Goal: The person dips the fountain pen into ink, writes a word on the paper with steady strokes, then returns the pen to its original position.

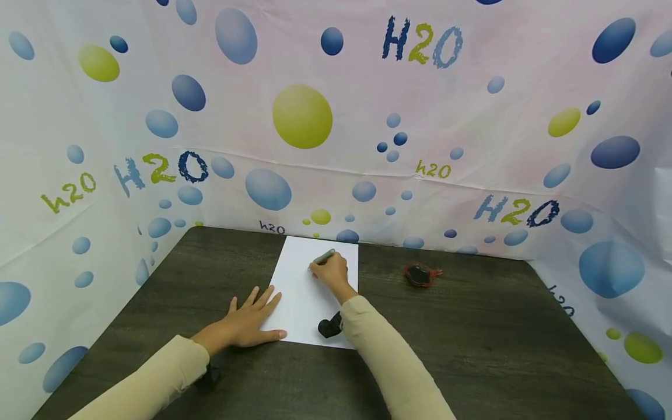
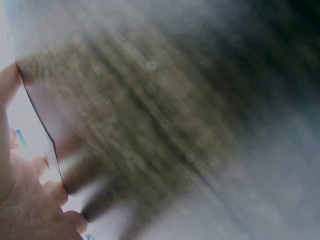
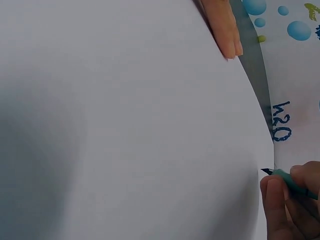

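Note:
A blank white sheet of paper (image 1: 301, 303) lies on the dark table. My right hand (image 1: 331, 271) pinches a slim grey-green pen (image 1: 324, 256) over the upper part of the sheet. In the right wrist view the pen (image 3: 287, 179) has a dark pointed tip, close over the paper (image 3: 150, 120). My left hand (image 1: 245, 322) lies flat with fingers spread at the sheet's left edge, its thumb on the lower left corner. The left wrist view shows part of that hand (image 2: 30, 200) along the paper's edge.
Right of the sheet, a small orange-red rimmed object with a dark face (image 1: 420, 275) lies on the wood-grain table (image 1: 488, 332). A white curtain (image 1: 367, 87) printed with bubbles and H2O lettering hangs behind the table and along its sides. A black wrist device (image 1: 329, 326) overlaps the paper.

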A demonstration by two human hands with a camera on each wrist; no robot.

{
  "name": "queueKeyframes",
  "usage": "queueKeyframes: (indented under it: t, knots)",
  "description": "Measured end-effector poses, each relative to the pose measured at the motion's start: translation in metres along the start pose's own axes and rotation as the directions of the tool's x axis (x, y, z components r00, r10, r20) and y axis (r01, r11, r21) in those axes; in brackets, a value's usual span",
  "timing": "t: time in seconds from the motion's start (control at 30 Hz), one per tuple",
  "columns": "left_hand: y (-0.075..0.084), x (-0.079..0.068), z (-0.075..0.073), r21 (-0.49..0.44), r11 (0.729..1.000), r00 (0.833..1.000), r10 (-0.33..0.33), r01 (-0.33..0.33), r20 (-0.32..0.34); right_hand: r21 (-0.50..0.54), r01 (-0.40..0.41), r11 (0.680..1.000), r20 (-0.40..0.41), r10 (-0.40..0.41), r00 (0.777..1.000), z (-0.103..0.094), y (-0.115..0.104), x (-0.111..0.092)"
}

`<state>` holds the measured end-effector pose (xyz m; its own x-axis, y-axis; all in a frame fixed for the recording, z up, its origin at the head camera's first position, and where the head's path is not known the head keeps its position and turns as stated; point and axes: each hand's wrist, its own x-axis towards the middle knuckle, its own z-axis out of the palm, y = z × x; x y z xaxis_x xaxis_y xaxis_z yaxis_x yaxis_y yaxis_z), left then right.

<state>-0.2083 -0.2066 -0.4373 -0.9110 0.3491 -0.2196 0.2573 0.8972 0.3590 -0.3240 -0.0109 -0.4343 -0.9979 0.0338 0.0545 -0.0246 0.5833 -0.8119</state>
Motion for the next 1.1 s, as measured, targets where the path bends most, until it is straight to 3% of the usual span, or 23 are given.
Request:
queueKeyframes:
  t: [0.33, 0.67, 1.1]
  knots:
    - [0.0022, 0.0010, -0.0008, 0.003, 1.000, 1.000, -0.005, 0.005, 0.008, -0.002, -0.017, 1.000, 0.000, 0.017, 1.000, 0.0046, 0.0004, 0.0010]
    - [0.0033, -0.0022, -0.0018, 0.010, 1.000, 1.000, -0.009, 0.009, 0.004, -0.083, 0.045, 0.996, -0.002, -0.045, 0.999, 0.0092, -0.0035, 0.0006]
    - [0.0015, -0.0009, -0.0003, 0.014, 1.000, 1.000, -0.014, 0.013, 0.011, -0.071, 0.051, 0.996, 0.000, -0.051, 0.999, 0.0072, -0.0037, 0.0004]
